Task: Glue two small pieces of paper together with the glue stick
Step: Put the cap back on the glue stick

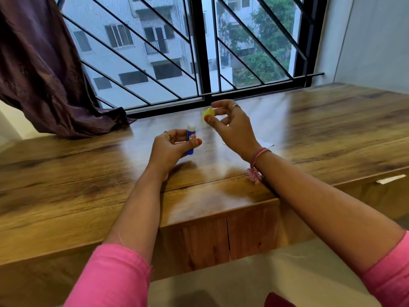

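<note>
Pink sleeves (115, 275) frame the bottom of the shot as a person reaches over a wooden table (66, 173) beside a barred window (199, 52), a purple curtain (39, 69) bunched at far left. Left hand (170, 147) grips a blue glue stick (190, 138) upright, thumb and fingers curled round the barrel, its uncapped white tip standing clear above the grip, likely so the glue is ready to apply. Just right of that tip and slightly above it, the right hand (232, 125) pinches the yellow cap (207, 113) between thumb and forefinger, the other fingers loosely curled; the cap appears held aside to keep it off the table. Below the right wrist, which wears a pink thread bracelet (256, 165), a pale sheet that may be the paper (265, 143) lies flat on the table, mostly lost in glare; whether it is 1 piece or 2 cannot be told. No glue seems applied yet.
</note>
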